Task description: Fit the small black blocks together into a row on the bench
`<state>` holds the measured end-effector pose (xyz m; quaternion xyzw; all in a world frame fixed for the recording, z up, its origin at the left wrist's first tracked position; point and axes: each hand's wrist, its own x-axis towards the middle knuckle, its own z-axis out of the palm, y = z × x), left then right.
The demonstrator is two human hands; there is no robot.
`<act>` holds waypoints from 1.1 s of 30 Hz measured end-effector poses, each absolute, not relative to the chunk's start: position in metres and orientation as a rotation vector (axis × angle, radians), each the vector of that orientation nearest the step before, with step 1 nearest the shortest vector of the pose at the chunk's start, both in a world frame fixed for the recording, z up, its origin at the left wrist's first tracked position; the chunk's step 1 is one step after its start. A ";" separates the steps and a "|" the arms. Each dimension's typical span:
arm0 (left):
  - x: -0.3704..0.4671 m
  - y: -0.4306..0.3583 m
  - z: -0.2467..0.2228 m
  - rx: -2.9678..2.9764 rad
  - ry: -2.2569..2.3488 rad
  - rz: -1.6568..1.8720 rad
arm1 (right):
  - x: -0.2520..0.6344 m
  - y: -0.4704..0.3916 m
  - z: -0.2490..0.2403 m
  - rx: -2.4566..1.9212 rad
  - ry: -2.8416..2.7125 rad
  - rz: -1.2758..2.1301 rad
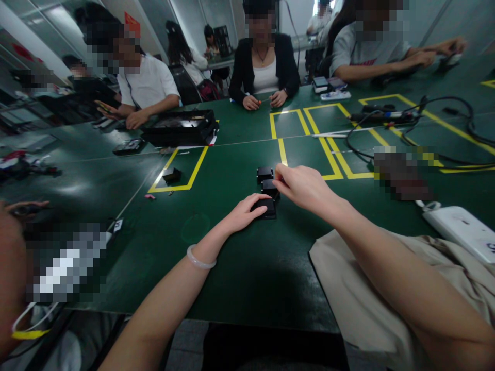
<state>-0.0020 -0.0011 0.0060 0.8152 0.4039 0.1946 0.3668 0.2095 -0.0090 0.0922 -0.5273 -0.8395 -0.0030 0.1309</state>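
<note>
The left hand (247,212) is reaching in over the green tabletop (232,286) and lying partly open on the nearest black block (269,208), its thumb resting on the top and its fingers stretching along the far side. The right hand (303,186) is curling its fingers inward, with thumb and index finger closing together at the right side of the middle black block (268,188); whether anything is sitting between those fingertips, I cannot tell. The far black block (265,173) is lying just beyond, so the three are forming a short, slightly uneven row in front of the person.

A pale bracelet (201,257) is circling the left wrist. Beige cloth (344,288) is spreading under the right forearm, and a white case (462,226) is lying at the right. Yellow tape (197,169) is marking outlines on the tabletop; inside the left one a small black part (171,175) is resting, with a pink scrap (150,196) lying near its corner. Farther off, a black tray (180,128) is standing at the left and black cables (444,100) are looping at the right. Across the tabletop, a person in a dark jacket (240,67) is holding something small and orange
</note>
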 end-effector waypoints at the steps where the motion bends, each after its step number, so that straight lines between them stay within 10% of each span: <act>1: -0.002 -0.001 0.006 2.094 1.039 0.497 | 0.209 -0.009 0.092 -1.521 -2.438 0.002; 33: -0.003 0.000 0.003 2.100 1.032 0.530 | 0.208 -0.011 0.091 -1.398 -2.442 0.161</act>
